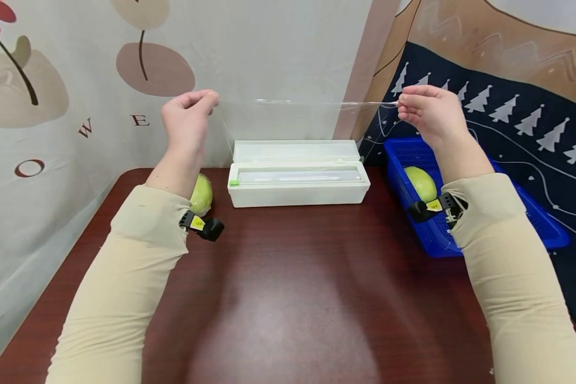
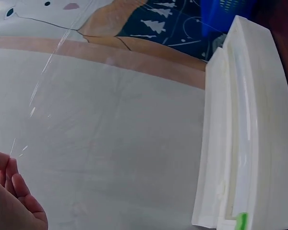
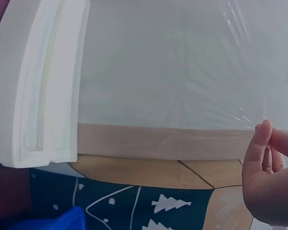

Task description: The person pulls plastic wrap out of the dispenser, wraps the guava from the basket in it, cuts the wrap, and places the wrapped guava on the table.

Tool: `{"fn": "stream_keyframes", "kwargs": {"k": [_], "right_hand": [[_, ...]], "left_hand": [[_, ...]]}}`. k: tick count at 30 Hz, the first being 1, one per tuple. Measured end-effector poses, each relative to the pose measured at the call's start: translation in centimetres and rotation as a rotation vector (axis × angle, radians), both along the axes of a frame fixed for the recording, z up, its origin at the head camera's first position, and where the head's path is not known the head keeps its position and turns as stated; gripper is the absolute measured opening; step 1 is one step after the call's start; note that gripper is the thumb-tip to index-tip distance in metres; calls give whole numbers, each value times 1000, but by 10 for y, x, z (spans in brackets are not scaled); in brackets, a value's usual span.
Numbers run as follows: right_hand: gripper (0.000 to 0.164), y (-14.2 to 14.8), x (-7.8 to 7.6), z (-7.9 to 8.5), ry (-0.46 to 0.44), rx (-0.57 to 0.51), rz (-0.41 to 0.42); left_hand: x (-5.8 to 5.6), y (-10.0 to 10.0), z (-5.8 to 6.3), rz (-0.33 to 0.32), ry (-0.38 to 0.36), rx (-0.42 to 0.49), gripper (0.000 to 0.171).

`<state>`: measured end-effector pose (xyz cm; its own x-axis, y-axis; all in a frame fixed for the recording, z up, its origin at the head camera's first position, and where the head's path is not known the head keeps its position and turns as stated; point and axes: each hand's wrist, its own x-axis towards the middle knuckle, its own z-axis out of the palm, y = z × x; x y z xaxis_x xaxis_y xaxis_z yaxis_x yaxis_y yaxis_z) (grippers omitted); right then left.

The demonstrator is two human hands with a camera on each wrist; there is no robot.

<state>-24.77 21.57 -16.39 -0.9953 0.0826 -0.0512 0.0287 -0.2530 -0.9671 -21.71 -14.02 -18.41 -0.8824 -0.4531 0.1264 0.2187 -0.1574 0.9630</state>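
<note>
A sheet of clear plastic wrap (image 1: 297, 102) is stretched between both raised hands, above and behind a white wrap dispenser box (image 1: 297, 193). My left hand (image 1: 189, 114) pinches one corner of the wrap between thumb and fingers. At the other corner, my right hand (image 1: 432, 112) pinches it the same way. The sheet hangs down toward the dispenser, whose lid (image 1: 295, 151) is raised at the back. A small green slider (image 1: 234, 183) sits at the dispenser's left end. In both wrist views the film shows as faint bright creases running from the fingertips.
A blue plastic basket (image 1: 432, 242) stands at the right with a yellow-green round fruit (image 1: 420, 182) in it. Another such fruit (image 1: 201, 196), shiny on its surface, sits left of the dispenser, partly behind the left wrist. Printed cloths hang behind the dark red-brown table (image 1: 288, 298).
</note>
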Motion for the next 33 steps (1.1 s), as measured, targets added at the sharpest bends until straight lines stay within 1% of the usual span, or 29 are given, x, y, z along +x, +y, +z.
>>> {"fn": "stream_keyframes", "kwargs": {"k": [3, 6, 8, 10, 12, 14, 15, 17, 19, 22, 25, 29, 33], "right_hand": [[8, 1, 1, 2, 12, -3, 13], [10, 3, 2, 1, 8, -2, 49], [13, 4, 3, 0, 6, 2, 79], [17, 6, 3, -3, 18, 23, 100], [18, 9, 5, -5, 52, 139, 101], [16, 11, 6, -7, 111, 307, 72], [13, 11, 6, -8, 140, 393, 56], [9, 12, 7, -8, 189, 544, 24], [7, 13, 6, -8, 222, 621, 8], [8, 14, 6, -8, 216, 699, 8], [12, 14, 5, -8, 202, 730, 11], [16, 13, 2, -7, 221, 668, 0], [15, 10, 1, -4, 261, 588, -40]], "left_hand": [[2, -1, 2, -27, 32, -32, 15], [4, -4, 2, -103, 35, -120, 9], [5, -6, 2, -160, 27, -228, 8], [6, -8, 0, -200, 12, -382, 16], [7, -9, -2, -213, -1, -566, 22], [7, -10, -4, -206, -10, -744, 25], [8, -10, -4, -197, -9, -814, 25], [8, -11, -5, -186, 0, -898, 22], [9, -13, -5, -179, 19, -922, 21], [9, -15, -4, -175, 54, -887, 21], [8, -16, -2, -165, 74, -844, 22], [6, -12, 0, -125, 83, -785, 19], [2, -7, 3, -75, 124, -685, 10]]}}
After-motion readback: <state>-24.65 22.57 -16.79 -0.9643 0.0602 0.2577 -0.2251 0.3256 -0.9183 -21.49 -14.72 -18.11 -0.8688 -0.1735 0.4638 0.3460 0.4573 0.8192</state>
